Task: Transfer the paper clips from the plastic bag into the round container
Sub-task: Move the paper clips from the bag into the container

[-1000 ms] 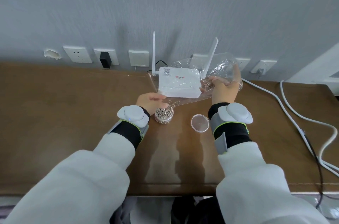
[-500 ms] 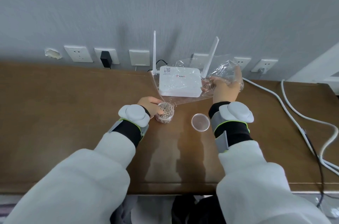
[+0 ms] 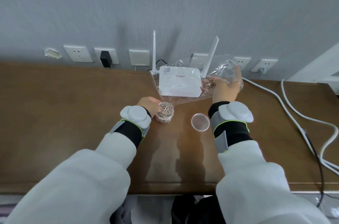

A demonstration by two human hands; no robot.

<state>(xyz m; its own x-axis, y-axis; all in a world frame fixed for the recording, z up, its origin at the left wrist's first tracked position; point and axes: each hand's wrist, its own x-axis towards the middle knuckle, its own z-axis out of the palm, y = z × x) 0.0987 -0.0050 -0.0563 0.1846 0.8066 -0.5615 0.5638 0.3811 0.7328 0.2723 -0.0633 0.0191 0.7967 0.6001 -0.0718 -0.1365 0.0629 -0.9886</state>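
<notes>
From my head camera, my left hand (image 3: 149, 103) sits at the left side of the container (image 3: 164, 116), fingers curled against its wall and rim, steadying it upright on the desk (image 3: 73, 113). The container is clear and round, open on top and heaped with clips (image 3: 166, 111); a few stick up above the rim.

My right hand (image 3: 224, 90) is raised over the desk's back right, fingers bunched and clamped on the crumpled bag (image 3: 226, 71). The bag's loose sheet hangs down to the left in front of the router (image 3: 178, 84), and its lower corner ends just beside the container's far edge. I cannot tell whether clips are left inside the bag.

The lid (image 3: 200, 122) lies flat on the desk, right of the container and apart from it, just beside my right wristband (image 3: 232, 113). White cables (image 3: 293, 113) trail along the desk's right side.
</notes>
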